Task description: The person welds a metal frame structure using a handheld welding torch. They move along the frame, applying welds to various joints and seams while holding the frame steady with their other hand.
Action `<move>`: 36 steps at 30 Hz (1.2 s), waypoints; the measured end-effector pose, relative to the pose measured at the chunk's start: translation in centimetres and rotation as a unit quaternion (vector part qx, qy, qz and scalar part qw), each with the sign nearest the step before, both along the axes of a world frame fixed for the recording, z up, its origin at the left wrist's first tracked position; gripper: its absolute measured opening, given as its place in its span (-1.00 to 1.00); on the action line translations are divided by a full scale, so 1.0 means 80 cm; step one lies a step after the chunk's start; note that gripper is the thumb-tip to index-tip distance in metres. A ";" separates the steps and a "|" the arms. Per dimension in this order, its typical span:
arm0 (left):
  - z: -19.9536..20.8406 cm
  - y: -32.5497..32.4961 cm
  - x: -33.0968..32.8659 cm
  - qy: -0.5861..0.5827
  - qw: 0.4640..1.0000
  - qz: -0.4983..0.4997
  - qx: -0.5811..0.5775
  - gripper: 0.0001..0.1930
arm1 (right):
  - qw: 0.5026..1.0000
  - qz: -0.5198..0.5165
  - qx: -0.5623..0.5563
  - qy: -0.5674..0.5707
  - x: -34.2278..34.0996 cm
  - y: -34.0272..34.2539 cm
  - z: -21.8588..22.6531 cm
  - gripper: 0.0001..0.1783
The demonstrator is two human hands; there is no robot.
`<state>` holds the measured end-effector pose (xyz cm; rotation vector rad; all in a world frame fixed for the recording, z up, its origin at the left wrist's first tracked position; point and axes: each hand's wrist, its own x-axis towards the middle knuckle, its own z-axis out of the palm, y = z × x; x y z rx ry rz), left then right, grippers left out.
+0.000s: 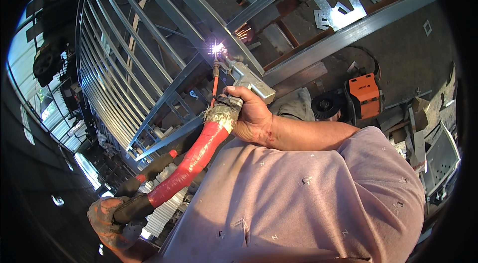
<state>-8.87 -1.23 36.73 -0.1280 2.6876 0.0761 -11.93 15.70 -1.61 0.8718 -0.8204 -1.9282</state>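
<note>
My bare right hand [255,119] is closed around the handle of a silver handheld welding gun [253,83]. At the gun's tip a bright violet-white spark burns against a joint of the metal frame [191,21], and a few orange sparks fly beside it. A thin orange tube [215,88] runs along the gun to a brass-coloured tip. From the handle a thick cable wrapped in red [191,161] curves down to the left. Farther along, my left hand [110,218], in an orange and grey glove, grips the cable's dark part.
Long curved bars of the frame fill the upper left. A square tube [348,34] crosses the upper right, near flat metal plates with square cut-outs [347,16]. An orange and black machine [364,95] stands on the floor at right, by scrap pieces and a perforated panel [440,156].
</note>
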 end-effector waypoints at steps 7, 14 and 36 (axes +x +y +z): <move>0.001 -0.005 0.002 0.027 0.996 -0.076 -0.028 -0.48 | 1.000 -0.003 -0.007 -0.004 0.000 0.001 0.003 -0.74; 0.003 -0.003 0.014 0.046 0.995 -0.079 -0.033 -0.47 | 1.000 0.011 -0.006 -0.002 0.000 0.003 0.006 -0.75; 0.001 0.007 0.003 0.057 0.993 -0.100 -0.019 -0.70 | 0.999 0.047 0.028 0.001 -0.004 0.008 0.016 -0.76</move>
